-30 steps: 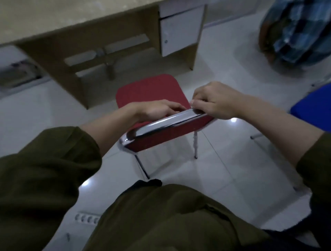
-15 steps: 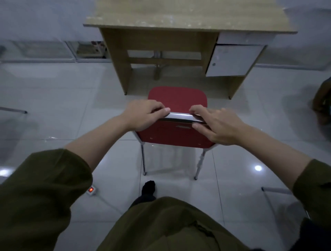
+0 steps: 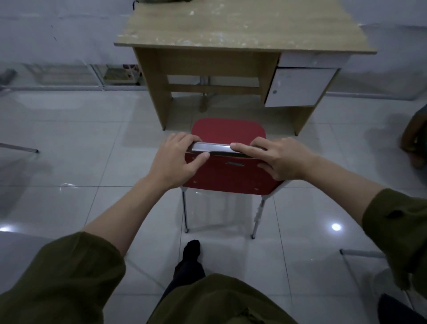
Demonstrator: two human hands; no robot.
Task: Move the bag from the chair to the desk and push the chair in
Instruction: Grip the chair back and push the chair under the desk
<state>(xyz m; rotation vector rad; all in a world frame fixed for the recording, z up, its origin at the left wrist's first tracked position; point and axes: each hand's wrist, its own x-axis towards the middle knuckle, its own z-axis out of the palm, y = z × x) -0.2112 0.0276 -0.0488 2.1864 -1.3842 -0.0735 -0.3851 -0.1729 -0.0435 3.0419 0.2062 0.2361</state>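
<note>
At the front edge of a worn wooden desk (image 3: 242,30), a person stands behind a red chair (image 3: 227,133) with both hands clamped on the metal rail (image 3: 212,147) along the top of its backrest. The left hand (image 3: 179,159) wraps the rail's left end, fingers curled over the top and thumb pressed against the red back panel; the right hand (image 3: 280,159) covers the right end the same way, fingers closed over the metal. The seat is bare. At the far edge of the desktop, a dark olive shape (image 3: 161,1) is only just in view and appears to be the bag, though too little shows to be certain. If so, the first half of the job is done. What is left is the push: the chair faces the knee space squarely, its seat just short of the desk's front edge, its legs on the glossy tiled floor (image 3: 80,162) and none of it yet under the desktop.
</note>
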